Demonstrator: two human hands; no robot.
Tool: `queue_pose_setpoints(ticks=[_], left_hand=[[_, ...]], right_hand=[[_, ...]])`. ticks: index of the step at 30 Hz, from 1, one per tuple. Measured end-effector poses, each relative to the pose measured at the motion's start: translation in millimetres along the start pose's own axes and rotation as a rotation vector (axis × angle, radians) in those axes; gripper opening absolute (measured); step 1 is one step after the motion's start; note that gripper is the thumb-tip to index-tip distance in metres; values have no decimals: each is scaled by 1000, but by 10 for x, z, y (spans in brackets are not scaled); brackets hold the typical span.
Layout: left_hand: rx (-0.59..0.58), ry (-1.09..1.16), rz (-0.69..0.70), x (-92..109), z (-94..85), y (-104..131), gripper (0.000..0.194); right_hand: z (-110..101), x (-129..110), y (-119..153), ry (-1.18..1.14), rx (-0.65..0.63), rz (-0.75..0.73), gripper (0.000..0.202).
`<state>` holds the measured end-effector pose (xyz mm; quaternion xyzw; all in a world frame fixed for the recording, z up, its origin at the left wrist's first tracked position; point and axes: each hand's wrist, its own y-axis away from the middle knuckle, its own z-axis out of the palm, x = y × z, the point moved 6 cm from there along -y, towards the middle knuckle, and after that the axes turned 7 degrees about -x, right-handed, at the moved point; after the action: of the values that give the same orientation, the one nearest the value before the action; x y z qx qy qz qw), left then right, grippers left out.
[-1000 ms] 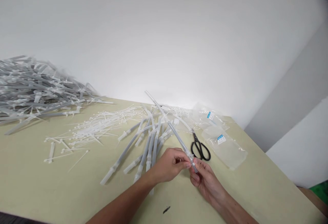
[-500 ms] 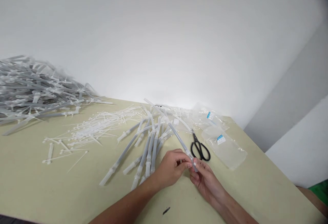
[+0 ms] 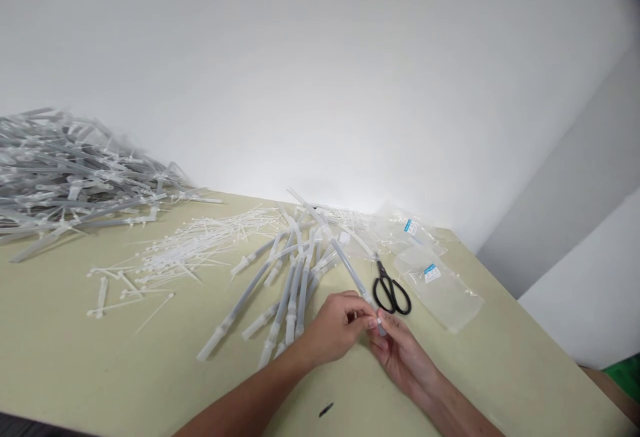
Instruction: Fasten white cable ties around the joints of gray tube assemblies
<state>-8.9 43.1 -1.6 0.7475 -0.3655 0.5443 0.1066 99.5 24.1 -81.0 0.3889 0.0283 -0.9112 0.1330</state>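
A translucent grey tube [image 3: 349,267] slants toward me, its near end in my right hand [image 3: 400,347], whose thumb and fingers close around it. At that end sits a small white cable tie head [image 3: 379,321]. My left hand [image 3: 337,323] pinches thumb and forefinger right beside it; the tie's tail is hidden by the fingers. Left of my hands lie several grey tubes [image 3: 283,297] with whitish sleeves, partly overlapping. Black-handled scissors [image 3: 390,290] rest just beyond my right hand.
Loose white cable ties [image 3: 185,250] are spread left of the tubes. A large heap of tube pieces [image 3: 75,170] stands at the far left against the wall. Clear plastic bags [image 3: 445,297] with blue-white labels lie right of the scissors. A small dark object [image 3: 326,409] is near the front.
Both hands stay at the tube's near end, with only slight finger movement around the cable tie. The view has shifted slightly; the things on the table lie as before.
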Motion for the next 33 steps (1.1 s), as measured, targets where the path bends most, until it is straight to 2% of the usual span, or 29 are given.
queue_pose_setpoints(ticks=[7, 13, 20, 26, 33], left_hand=[[53, 30, -62, -27, 42, 20, 19], [155, -54, -64, 17, 81, 60, 14], [242, -205, -190, -174, 68, 81, 5], [190, -239, -200, -157, 89, 61, 13], [164, -273, -203, -112, 117, 60, 19]], right_hand=[[-59, 46, -5, 8, 47, -14, 22], [-19, 6, -5, 26, 13, -60, 16], [52, -34, 7, 120, 42, -127, 21], [3, -65, 29, 220, 100, -212, 24], [49, -117, 42, 338, 109, -214, 25]])
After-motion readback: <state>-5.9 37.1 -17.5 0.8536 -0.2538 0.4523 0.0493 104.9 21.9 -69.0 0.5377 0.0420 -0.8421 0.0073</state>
